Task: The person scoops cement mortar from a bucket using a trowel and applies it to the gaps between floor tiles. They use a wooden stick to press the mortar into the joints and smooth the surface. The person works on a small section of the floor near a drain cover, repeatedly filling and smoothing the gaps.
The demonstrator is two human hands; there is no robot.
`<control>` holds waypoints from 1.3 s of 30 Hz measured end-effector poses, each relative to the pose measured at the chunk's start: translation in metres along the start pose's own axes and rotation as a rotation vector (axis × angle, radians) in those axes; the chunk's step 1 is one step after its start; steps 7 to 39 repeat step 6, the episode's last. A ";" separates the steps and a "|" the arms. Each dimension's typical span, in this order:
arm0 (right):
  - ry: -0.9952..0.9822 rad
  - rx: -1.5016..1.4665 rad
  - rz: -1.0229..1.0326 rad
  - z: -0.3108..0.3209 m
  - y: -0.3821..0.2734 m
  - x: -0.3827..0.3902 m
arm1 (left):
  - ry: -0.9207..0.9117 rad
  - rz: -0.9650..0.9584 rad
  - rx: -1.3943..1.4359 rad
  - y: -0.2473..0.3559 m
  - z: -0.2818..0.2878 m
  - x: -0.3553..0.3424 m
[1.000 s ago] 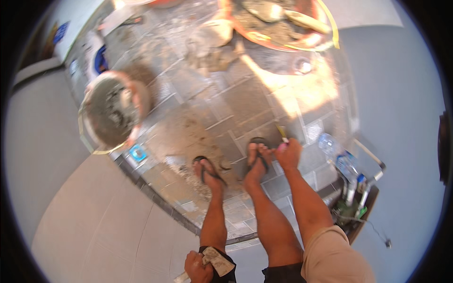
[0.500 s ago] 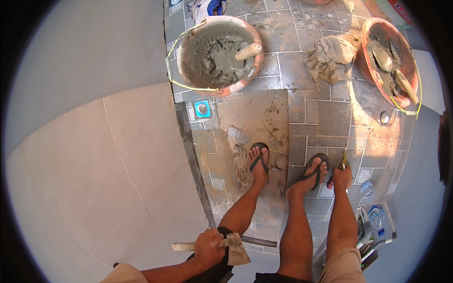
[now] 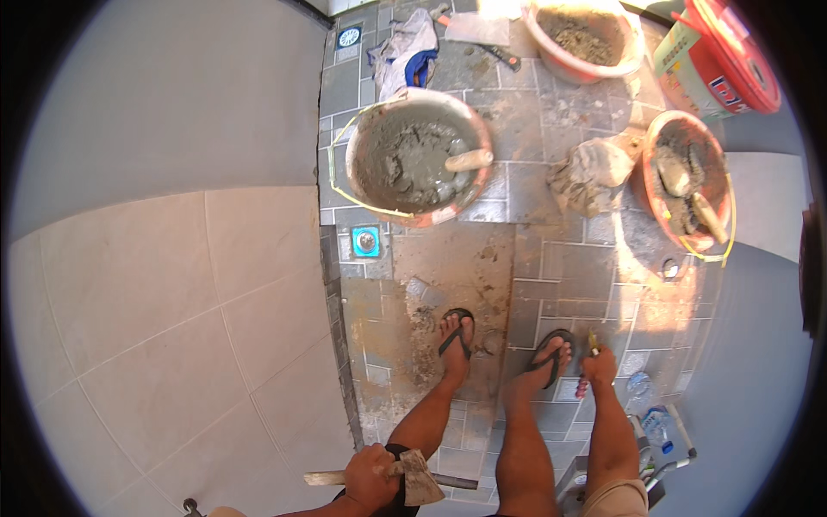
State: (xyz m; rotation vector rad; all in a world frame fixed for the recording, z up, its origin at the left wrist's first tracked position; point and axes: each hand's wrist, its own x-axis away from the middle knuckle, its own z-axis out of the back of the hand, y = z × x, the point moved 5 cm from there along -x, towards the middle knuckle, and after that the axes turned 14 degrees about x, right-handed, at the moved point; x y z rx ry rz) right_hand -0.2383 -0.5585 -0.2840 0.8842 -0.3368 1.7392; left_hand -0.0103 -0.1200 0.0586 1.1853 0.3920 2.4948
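In my left hand [image 3: 370, 476], at the lower edge, is a wooden-handled tool [image 3: 420, 479] with a broad, flared blade that looks crusted with dried mortar. My fingers wrap its handle near the blade. Low by the right foot, my right hand [image 3: 600, 367] closes around a thin tool with a yellowish tip [image 3: 593, 341]; its kind is too small to tell. Something pinkish-red [image 3: 581, 388] shows beneath that hand. Ahead stands an orange bucket [image 3: 481, 191] of wet grey mortar, with a wooden handle [image 3: 469, 160] sticking out.
A second bucket [image 3: 648, 185] at the right holds mortar and a trowel [image 3: 706, 215]. Between the buckets lies a dirty cloth [image 3: 594, 172]. Farther off are a basin [image 3: 627, 53], a red-lidded pail [image 3: 724, 82] and a rag [image 3: 407, 52]. Plastic bottles [image 3: 659, 426] lie right of my arm.
The view has tilted toward the far side, bringing the basin and pail into sight while the buckets and feet sit lower. Both hands keep their holds.
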 end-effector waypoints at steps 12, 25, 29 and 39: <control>-0.395 -0.533 0.254 0.080 0.068 0.091 | -0.045 0.113 0.021 0.015 0.002 0.005; -0.395 -0.533 0.254 0.080 0.068 0.091 | -0.045 0.113 0.021 0.015 0.002 0.005; -0.395 -0.533 0.254 0.080 0.068 0.091 | -0.045 0.113 0.021 0.015 0.002 0.005; -0.395 -0.533 0.254 0.080 0.068 0.091 | -0.045 0.113 0.021 0.015 0.002 0.005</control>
